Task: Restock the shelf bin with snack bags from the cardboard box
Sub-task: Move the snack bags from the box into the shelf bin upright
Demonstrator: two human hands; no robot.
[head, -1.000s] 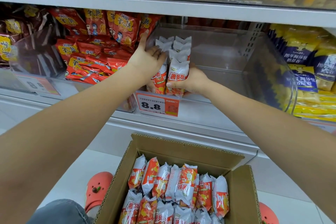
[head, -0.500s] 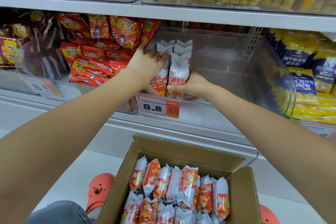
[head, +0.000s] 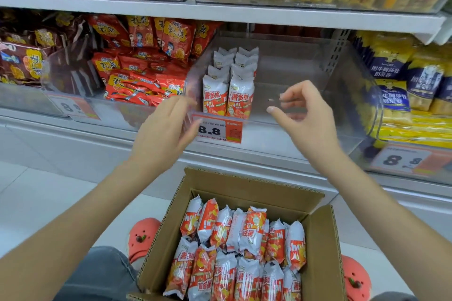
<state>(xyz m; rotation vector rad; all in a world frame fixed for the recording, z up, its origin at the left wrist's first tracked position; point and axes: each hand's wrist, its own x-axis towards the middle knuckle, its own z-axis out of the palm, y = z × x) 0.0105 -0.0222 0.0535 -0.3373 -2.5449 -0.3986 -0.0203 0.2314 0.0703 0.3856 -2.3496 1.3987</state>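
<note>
white-and-orange snack bags point(head: 227, 85) stand upright in two rows at the clear shelf bin's point(head: 318, 76) left; left hand point(head: 163, 134) and right hand point(head: 303, 115) hover open, empty.

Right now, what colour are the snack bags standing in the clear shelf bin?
White on top, orange-red below: snack bags, head view.

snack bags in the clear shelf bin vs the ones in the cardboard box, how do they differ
The snack bags in the bin stand upright in two neat rows against its left wall; the snack bags in the box lean and overlap loosely. Those in the clear shelf bin fill only its left part, while the others nearly cover the floor of the cardboard box. Both are the same white-and-orange packs.
</note>
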